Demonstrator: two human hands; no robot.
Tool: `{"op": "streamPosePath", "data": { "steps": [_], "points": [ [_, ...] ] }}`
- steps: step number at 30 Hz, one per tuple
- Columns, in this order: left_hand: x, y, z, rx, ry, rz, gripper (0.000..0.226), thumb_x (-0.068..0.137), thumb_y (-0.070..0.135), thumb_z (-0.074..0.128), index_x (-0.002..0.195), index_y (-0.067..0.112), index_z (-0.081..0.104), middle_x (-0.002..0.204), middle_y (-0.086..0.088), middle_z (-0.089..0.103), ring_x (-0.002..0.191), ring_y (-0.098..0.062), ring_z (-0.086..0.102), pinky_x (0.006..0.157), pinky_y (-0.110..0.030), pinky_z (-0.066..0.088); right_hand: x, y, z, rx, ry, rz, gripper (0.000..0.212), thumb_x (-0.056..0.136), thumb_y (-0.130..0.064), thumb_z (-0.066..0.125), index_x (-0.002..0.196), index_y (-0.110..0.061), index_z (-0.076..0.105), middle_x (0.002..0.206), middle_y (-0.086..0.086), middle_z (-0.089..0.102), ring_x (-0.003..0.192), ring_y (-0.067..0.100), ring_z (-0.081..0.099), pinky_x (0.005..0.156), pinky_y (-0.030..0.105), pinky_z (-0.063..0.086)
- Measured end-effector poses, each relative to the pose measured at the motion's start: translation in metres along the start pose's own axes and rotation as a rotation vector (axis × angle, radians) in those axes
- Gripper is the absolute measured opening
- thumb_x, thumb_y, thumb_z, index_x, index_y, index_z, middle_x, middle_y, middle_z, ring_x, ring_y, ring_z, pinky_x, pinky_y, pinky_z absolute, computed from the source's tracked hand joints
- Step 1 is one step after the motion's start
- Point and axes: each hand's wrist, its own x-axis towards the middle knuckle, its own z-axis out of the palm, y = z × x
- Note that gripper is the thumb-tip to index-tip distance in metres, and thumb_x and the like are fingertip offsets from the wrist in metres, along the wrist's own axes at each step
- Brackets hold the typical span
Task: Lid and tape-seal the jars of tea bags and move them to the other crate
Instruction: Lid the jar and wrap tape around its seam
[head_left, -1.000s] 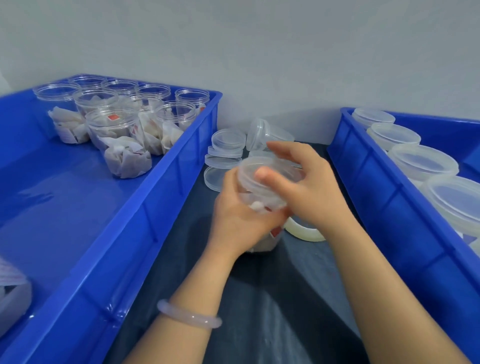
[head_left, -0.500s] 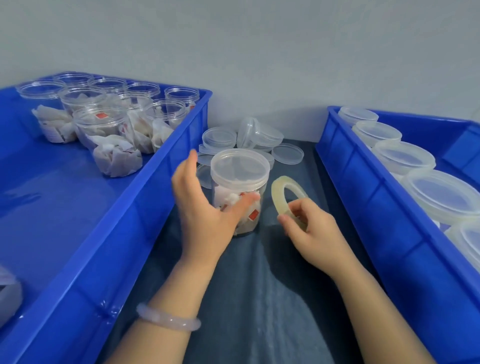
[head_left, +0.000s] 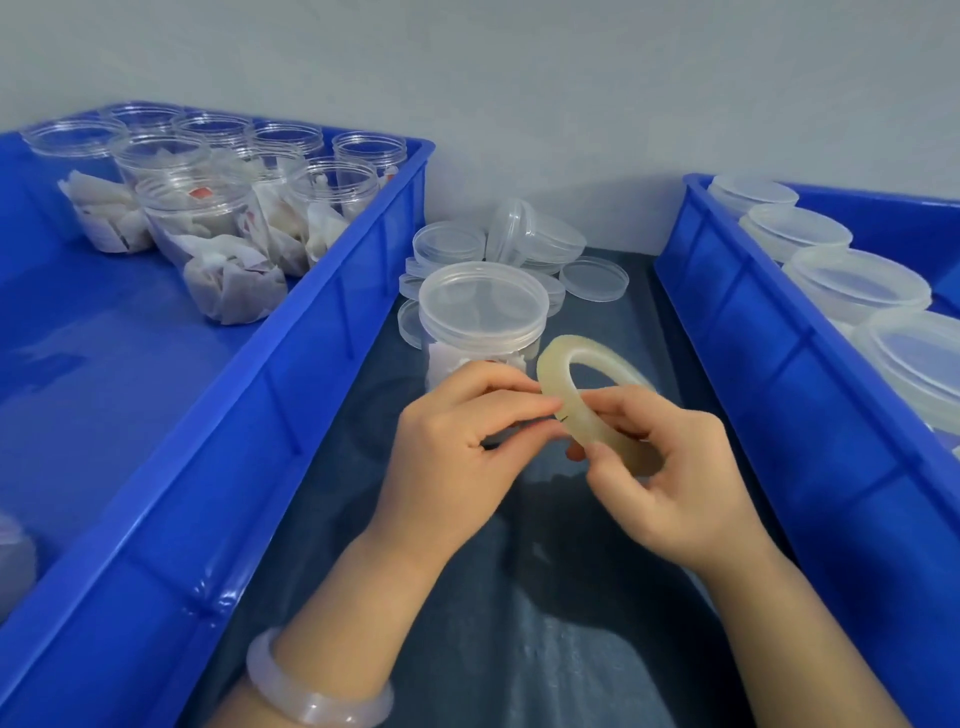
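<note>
head | left grip (head_left: 457, 447), right grip (head_left: 670, 467) pinch tape roll (head_left: 555, 371) | lidded jar (head_left: 483, 306) behind | left crate (head_left: 311, 374), right crate (head_left: 779, 374) flank

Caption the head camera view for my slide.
Right hand grips a tape roll, left hand pinches its edge, near a lidded jar.

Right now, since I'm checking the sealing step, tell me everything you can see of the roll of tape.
The roll of tape is a thin, pale yellowish, translucent ring with a wide open centre. It is held tilted above the dark mat, just in front of the lidded jar. The right hand grips its near part. The left hand pinches at its outer face beside a small dark mark. Whether a tape end is lifted cannot be told.
</note>
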Motion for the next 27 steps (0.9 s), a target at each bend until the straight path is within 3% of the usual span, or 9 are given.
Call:
{"op": "streamPosePath", "data": {
  "steps": [2, 4, 9, 13, 16, 20, 27],
  "points": [
    [0.002, -0.001, -0.002, 0.015, 0.002, 0.009, 0.015, 0.074, 0.009, 0.077, 0.088, 0.006, 0.076, 0.090, -0.003, 0.070, 0.081, -0.007, 0.065, 0.070, -0.018, 0.054, 0.001, 0.001, 0.000, -0.101, 0.037, -0.053, 0.039, 0.073, -0.031, 0.050, 0.102, -0.012, 0.068, 0.071, -0.001, 0.069, 0.062, 0.020, 0.062, 0.062, 0.040, 0.053],
    [0.002, 0.000, -0.004, -0.038, 0.010, -0.060, 0.016, 0.074, 0.006, 0.077, 0.090, 0.005, 0.076, 0.092, -0.002, 0.071, 0.079, -0.006, 0.068, 0.071, -0.016, 0.054, 0.001, 0.002, 0.002, -0.237, 0.069, -0.123, 0.039, 0.074, -0.031, 0.051, 0.102, -0.011, 0.069, 0.069, 0.000, 0.068, 0.066, 0.015, 0.055, 0.071, 0.033, 0.048],
    [0.000, 0.013, 0.004, -0.294, 0.059, -0.557, 0.019, 0.073, 0.004, 0.078, 0.087, 0.016, 0.077, 0.079, 0.011, 0.075, 0.073, -0.001, 0.070, 0.068, -0.011, 0.051, 0.001, 0.004, 0.006, -0.353, 0.090, -0.155, 0.035, 0.076, -0.026, 0.055, 0.102, -0.008, 0.071, 0.061, 0.000, 0.062, 0.064, 0.019, 0.047, 0.074, 0.024, 0.038],
    [0.001, 0.013, 0.010, -0.407, 0.064, -0.741, 0.018, 0.073, 0.005, 0.074, 0.084, 0.018, 0.077, 0.076, 0.005, 0.075, 0.075, -0.011, 0.072, 0.075, -0.028, 0.058, 0.003, 0.006, 0.004, -0.388, 0.048, -0.155, 0.032, 0.071, -0.015, 0.066, 0.101, -0.007, 0.073, 0.055, -0.003, 0.054, 0.049, 0.017, 0.047, 0.073, 0.024, 0.037],
    [0.002, 0.012, 0.009, -0.460, 0.056, -0.775, 0.019, 0.074, 0.003, 0.072, 0.079, 0.020, 0.078, 0.074, 0.001, 0.075, 0.076, -0.020, 0.073, 0.077, -0.035, 0.059, 0.003, 0.005, 0.003, -0.370, 0.025, -0.148, 0.033, 0.070, -0.015, 0.067, 0.102, -0.008, 0.073, 0.054, -0.007, 0.049, 0.047, 0.015, 0.044, 0.074, 0.022, 0.036],
    [0.002, 0.012, 0.006, -0.524, 0.035, -0.749, 0.025, 0.079, 0.000, 0.068, 0.076, 0.023, 0.078, 0.074, 0.001, 0.075, 0.070, -0.017, 0.073, 0.065, -0.021, 0.057, 0.004, 0.004, 0.004, -0.357, 0.027, -0.145, 0.032, 0.070, -0.016, 0.067, 0.100, -0.008, 0.073, 0.054, -0.010, 0.045, 0.047, 0.014, 0.043, 0.074, 0.022, 0.036],
    [0.003, 0.011, 0.008, -0.649, 0.081, -0.853, 0.013, 0.071, 0.004, 0.078, 0.078, 0.016, 0.076, 0.075, -0.006, 0.075, 0.069, -0.019, 0.072, 0.062, -0.022, 0.057, 0.005, 0.005, 0.006, -0.395, -0.006, -0.149, 0.034, 0.069, -0.014, 0.068, 0.102, -0.006, 0.072, 0.053, -0.004, 0.052, 0.048, 0.018, 0.048, 0.074, 0.026, 0.037]
  ]
}}
